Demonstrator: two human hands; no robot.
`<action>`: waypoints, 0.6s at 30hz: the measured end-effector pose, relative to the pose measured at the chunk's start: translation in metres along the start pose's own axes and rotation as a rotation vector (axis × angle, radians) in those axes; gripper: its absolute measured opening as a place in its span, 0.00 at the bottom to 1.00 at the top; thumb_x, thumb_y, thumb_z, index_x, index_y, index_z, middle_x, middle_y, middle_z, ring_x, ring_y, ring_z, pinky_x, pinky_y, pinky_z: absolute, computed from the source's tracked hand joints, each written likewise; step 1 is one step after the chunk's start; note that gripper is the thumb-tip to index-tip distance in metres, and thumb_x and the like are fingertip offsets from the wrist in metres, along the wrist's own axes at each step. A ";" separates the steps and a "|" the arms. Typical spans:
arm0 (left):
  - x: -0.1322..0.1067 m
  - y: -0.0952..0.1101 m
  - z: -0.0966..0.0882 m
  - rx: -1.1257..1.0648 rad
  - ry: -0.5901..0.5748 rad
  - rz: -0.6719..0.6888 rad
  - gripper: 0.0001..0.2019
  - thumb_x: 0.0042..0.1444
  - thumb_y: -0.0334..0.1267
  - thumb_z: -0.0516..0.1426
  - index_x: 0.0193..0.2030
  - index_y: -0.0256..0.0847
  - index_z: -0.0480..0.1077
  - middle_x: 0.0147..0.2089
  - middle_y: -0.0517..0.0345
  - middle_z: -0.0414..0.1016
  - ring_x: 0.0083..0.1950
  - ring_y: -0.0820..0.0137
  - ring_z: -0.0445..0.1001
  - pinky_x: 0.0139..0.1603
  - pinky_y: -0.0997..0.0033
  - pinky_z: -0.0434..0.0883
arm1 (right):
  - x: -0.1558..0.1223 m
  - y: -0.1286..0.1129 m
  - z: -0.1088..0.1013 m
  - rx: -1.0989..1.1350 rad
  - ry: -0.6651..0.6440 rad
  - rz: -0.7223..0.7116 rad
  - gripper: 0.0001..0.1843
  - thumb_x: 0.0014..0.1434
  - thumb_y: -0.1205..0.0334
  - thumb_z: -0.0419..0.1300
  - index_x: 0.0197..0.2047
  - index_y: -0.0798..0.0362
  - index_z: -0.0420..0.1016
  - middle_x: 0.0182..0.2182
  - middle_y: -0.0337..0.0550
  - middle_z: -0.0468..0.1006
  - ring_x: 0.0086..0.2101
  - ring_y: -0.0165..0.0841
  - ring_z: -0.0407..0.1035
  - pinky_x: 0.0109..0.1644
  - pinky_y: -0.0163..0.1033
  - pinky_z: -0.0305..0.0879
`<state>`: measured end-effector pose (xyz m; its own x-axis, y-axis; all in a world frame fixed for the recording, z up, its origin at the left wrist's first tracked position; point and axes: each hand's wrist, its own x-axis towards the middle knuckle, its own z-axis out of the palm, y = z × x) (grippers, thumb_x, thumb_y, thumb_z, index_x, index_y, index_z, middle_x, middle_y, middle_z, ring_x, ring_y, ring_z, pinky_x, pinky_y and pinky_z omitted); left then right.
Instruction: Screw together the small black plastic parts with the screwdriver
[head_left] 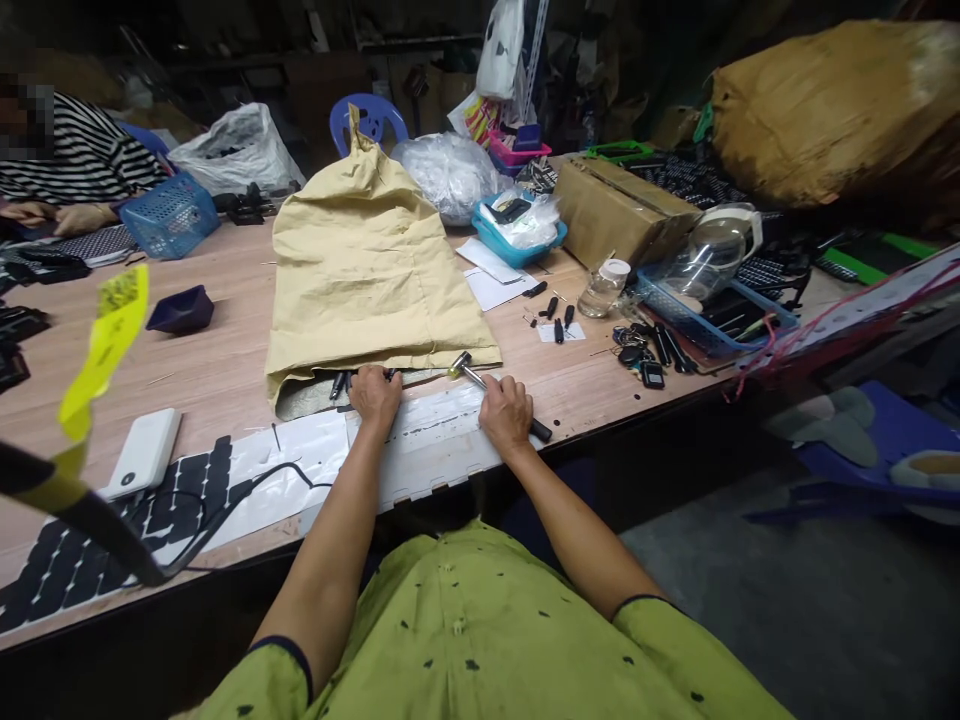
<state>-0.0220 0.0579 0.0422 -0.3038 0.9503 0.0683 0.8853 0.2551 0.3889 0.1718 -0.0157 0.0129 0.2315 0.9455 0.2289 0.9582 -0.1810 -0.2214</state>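
Observation:
My right hand (pixel 507 412) is wrapped round the handle of a small hammer (pixel 475 376). The hammer's metal head points away from me, and its black grip end sticks out below my fist. At the front edge of a beige cloth bag (pixel 367 270), my left hand (pixel 376 396) has its fingers curled down over small dark pieces; exactly what it grips is hidden. Several small black parts (pixel 340 384) lie beside it under the bag's edge. Beneath both hands is a white board (pixel 431 445) at the table's front.
A white power bank (pixel 148 450) and black patterned strips (pixel 45 580) lie left. To the right are black key fobs (pixel 651 372), a glass jar (pixel 603 290), a blue basket (pixel 675 310) and a cardboard box (pixel 622 208). A person in striped sleeves (pixel 112 150) sits far left.

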 end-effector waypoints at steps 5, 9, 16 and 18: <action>-0.025 -0.022 -0.002 -0.039 -0.002 0.141 0.10 0.57 0.42 0.61 0.42 0.43 0.81 0.44 0.48 0.80 0.51 0.51 0.74 0.52 0.53 0.69 | -0.001 -0.001 0.000 0.014 -0.006 0.009 0.19 0.68 0.66 0.52 0.58 0.48 0.75 0.43 0.51 0.74 0.44 0.42 0.63 0.41 0.42 0.54; -0.052 -0.031 0.009 -0.205 -0.119 0.378 0.07 0.56 0.38 0.63 0.42 0.46 0.80 0.40 0.55 0.80 0.45 0.59 0.74 0.49 0.60 0.68 | 0.000 0.001 0.001 0.028 -0.013 0.009 0.18 0.69 0.63 0.53 0.58 0.48 0.75 0.44 0.51 0.74 0.45 0.42 0.62 0.42 0.42 0.54; -0.061 -0.027 0.024 -0.244 -0.197 0.434 0.07 0.56 0.36 0.64 0.41 0.47 0.80 0.40 0.57 0.78 0.46 0.60 0.71 0.48 0.60 0.66 | 0.000 0.007 -0.007 0.109 -0.039 0.022 0.22 0.68 0.66 0.53 0.62 0.45 0.75 0.43 0.49 0.76 0.44 0.41 0.67 0.43 0.41 0.60; -0.061 -0.027 0.024 -0.254 -0.202 0.434 0.07 0.56 0.36 0.64 0.41 0.47 0.80 0.40 0.57 0.77 0.46 0.60 0.71 0.48 0.60 0.66 | -0.007 0.011 -0.009 0.180 -0.009 -0.003 0.23 0.68 0.67 0.53 0.62 0.46 0.75 0.42 0.48 0.77 0.44 0.40 0.68 0.45 0.40 0.63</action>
<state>-0.0191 -0.0023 0.0053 0.1665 0.9805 0.1041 0.7938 -0.1959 0.5757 0.1821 -0.0264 0.0176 0.2262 0.9485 0.2218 0.9132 -0.1272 -0.3871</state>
